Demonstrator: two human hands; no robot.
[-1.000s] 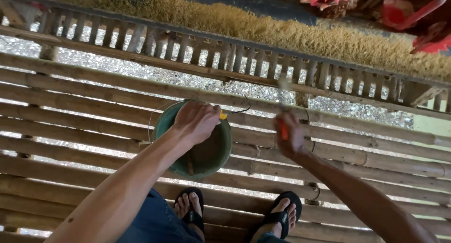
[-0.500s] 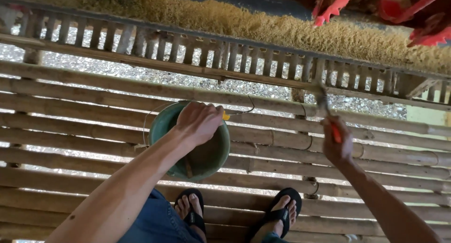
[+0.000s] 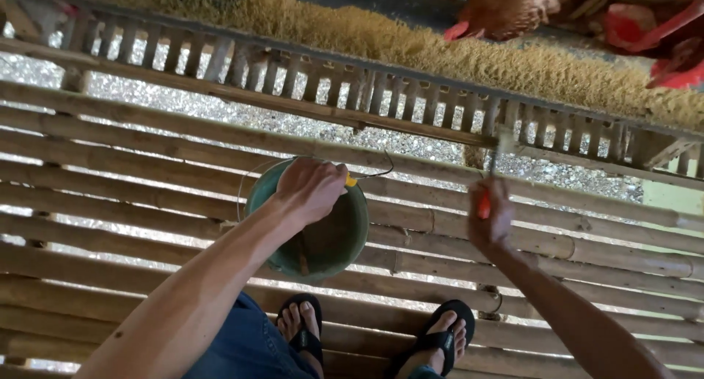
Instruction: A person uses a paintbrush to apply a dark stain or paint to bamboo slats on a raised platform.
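While above bamboo slats (image 3: 147, 141), left hand (image 3: 312, 188) grip closed on green bucket (image 3: 345, 240) handle, right hand (image 3: 490, 218) fisted round orange-handled tool (image 3: 485, 203).

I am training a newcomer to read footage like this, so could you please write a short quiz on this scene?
1. True or false: the left hand grips the handle of a red bucket.
2. What does the right hand hold? A) a tool with an orange handle B) an egg C) a rope
3. Fill in: the person stands on a floor of bamboo ____.

Key:
1. False: the bucket is green.
2. A: the tool points up towards the feed trough.
3. Slats; the sandals rest on them.
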